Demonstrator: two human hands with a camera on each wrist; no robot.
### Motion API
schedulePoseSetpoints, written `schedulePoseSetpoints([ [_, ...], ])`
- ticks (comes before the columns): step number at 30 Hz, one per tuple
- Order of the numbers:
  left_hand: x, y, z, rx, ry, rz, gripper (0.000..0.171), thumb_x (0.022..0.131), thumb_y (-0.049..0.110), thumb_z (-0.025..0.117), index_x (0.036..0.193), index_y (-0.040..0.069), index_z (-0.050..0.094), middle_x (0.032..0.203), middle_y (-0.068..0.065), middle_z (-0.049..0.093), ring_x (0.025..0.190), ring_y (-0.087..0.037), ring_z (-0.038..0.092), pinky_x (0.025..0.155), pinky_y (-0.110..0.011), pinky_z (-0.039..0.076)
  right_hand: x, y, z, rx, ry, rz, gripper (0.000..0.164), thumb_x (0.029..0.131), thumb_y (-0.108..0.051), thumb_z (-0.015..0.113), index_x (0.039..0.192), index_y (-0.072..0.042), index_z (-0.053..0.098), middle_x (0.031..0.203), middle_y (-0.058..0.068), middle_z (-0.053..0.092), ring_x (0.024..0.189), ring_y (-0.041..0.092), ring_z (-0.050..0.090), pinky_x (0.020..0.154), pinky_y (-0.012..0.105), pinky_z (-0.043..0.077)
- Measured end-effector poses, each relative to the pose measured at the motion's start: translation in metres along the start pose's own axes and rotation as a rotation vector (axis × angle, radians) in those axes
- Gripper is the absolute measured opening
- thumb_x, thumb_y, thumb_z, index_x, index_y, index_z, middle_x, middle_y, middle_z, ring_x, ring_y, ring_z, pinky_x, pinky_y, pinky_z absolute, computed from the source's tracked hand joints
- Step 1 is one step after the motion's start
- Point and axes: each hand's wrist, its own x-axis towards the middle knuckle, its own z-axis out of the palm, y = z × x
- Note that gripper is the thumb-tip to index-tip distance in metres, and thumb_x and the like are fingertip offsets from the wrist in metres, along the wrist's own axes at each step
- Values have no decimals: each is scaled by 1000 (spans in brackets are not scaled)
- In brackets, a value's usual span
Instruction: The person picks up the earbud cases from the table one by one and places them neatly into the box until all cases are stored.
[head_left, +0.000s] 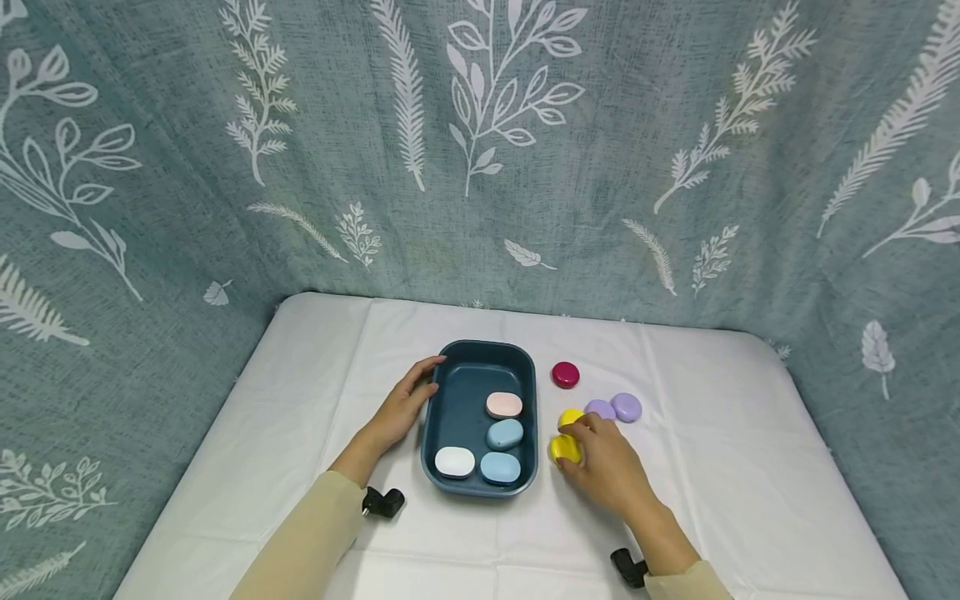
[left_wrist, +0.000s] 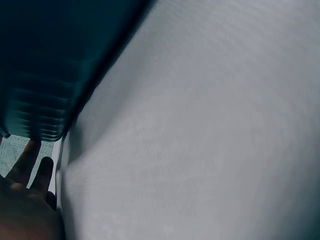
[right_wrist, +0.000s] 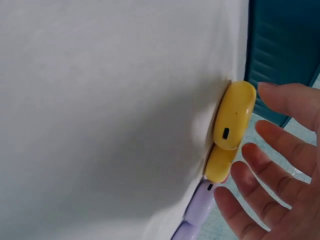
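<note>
A dark teal tray (head_left: 455, 367) holds a pink earbud case (head_left: 504, 406), two light blue cases (head_left: 501, 468) and a white case (head_left: 454, 462). My left hand (head_left: 397, 414) rests against the tray's left side, fingertips at its rim, fingers fairly straight. To the right of the tray, my right hand (head_left: 603, 462) hovers over two yellow cases (head_left: 566, 450), thumb and fingers spread around the nearer one. In the right wrist view the nearer yellow case (right_wrist: 234, 115) shows a dark port slot, and a gap separates it from the fingers.
Two lilac cases (head_left: 626, 407) lie just beyond my right hand. A dark red case (head_left: 566, 375) sits near the tray's upper right. White cloth (head_left: 720, 433) covers the table, and a patterned grey-green curtain (head_left: 570, 242) hangs behind it. Black wrist devices (head_left: 384, 503) show at both cuffs.
</note>
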Motion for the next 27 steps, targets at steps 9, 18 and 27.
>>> schedulePoseSetpoints([
  [9, 1, 0, 0, 7, 1, 1, 45, 110, 25, 49, 153, 36, 45, 161, -5, 44, 154, -30, 37, 128, -60, 24, -2, -2, 4, 6, -87, 45, 46, 79, -23, 90, 120, -9, 73, 120, 9, 62, 106, 27, 62, 97, 47, 58],
  [18, 0, 2, 1, -8, -2, -2, 46, 110, 24, 48, 156, 28, 43, 163, -10, 42, 155, -33, 34, 128, -62, 21, -5, -6, 6, 2, -91, 53, 44, 79, -23, 89, 117, -12, 69, 117, 7, 66, 105, 25, 60, 96, 47, 58],
  [27, 0, 2, 1, 9, 2, -7, 46, 110, 23, 49, 154, 36, 45, 162, -5, 44, 155, -30, 36, 128, -61, 23, -7, -6, 5, 20, -97, 42, 43, 80, -25, 88, 118, -13, 71, 115, 4, 67, 102, 21, 60, 93, 43, 57],
])
